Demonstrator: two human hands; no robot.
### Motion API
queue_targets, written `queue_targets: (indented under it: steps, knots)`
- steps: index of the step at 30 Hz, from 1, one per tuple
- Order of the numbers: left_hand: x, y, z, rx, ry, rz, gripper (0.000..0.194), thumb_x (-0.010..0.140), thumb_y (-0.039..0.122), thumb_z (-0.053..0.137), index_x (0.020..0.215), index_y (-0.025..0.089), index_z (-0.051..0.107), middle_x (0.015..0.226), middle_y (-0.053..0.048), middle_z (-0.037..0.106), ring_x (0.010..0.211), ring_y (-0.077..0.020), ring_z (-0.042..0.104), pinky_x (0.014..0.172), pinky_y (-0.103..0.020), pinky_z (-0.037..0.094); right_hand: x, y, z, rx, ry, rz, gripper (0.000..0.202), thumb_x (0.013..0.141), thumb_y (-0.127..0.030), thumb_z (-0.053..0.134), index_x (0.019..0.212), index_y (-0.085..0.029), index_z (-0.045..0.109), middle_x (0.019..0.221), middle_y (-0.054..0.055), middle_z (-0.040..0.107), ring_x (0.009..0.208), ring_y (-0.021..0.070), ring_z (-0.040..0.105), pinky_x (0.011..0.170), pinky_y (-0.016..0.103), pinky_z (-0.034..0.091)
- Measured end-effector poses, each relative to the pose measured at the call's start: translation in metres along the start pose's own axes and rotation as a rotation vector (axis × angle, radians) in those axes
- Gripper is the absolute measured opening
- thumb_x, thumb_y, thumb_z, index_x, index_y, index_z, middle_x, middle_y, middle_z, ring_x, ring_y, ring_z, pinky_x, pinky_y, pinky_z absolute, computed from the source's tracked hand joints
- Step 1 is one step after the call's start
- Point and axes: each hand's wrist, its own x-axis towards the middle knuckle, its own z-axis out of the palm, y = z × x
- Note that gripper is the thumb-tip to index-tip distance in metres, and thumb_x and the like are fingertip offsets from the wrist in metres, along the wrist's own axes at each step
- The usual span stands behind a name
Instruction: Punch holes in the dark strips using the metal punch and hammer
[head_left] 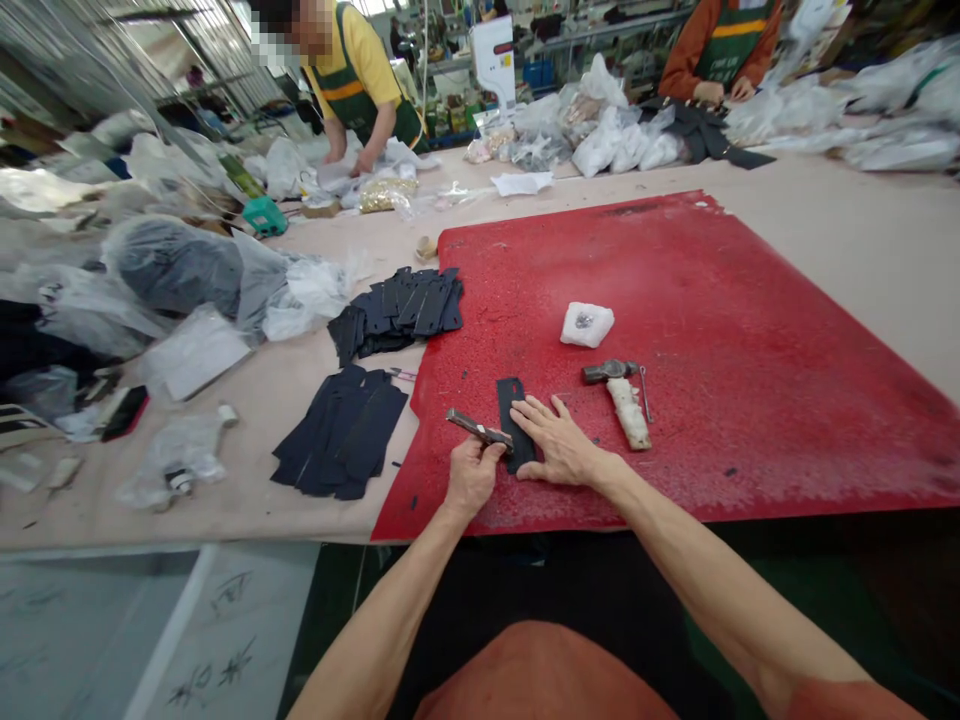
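A small black strip of material lies on the red mat. My right hand rests flat across the strip's right side with its fingers spread. At the left side of the strip, my left hand is closed around a metal punch, which is tilted with one end over the strip. A hammer with a white-wrapped handle lies to the right of my right hand, and a thin metal pin is beside it. Farther back sits a white block with a grey patch on top.
Two piles of black pieces, a near stack and a far heap, lie left of my hands. Plastic bags crowd the table's left. Two people in green aprons, one with yellow sleeves, work across the table.
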Motion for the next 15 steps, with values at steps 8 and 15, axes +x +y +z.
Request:
queue_targets:
  steps: [8, 15]
  knots:
    - [-0.001, -0.002, 0.004, 0.026, -0.11, 0.058, 0.018, 0.083, 0.02, 0.057, 0.094, 0.018, 0.072, 0.094, -0.005, 0.075, 0.084, -0.0185, 0.071, 0.081, -0.032, 0.059, -0.021, 0.0, 0.005, 0.047, 0.057, 0.07, 0.078, 0.076, -0.043, 0.067, 0.145, -0.019, 0.039, 0.154, 0.013, 0.032, 0.144, 0.0327, 0.018, 0.113, 0.061, 0.007]
    - [-0.005, -0.008, 0.005, 0.081, -0.154, 0.11, 0.02, 0.084, 0.02, 0.059, 0.098, 0.019, 0.073, 0.101, -0.005, 0.075, 0.092, -0.0199, 0.071, 0.087, -0.035, 0.059, -0.018, 0.0, 0.008, 0.078, 0.105, 0.098, 0.076, 0.074, -0.04, 0.07, 0.142, -0.02, 0.043, 0.152, 0.013, 0.036, 0.143, 0.0331, 0.022, 0.113, 0.06, 0.008]
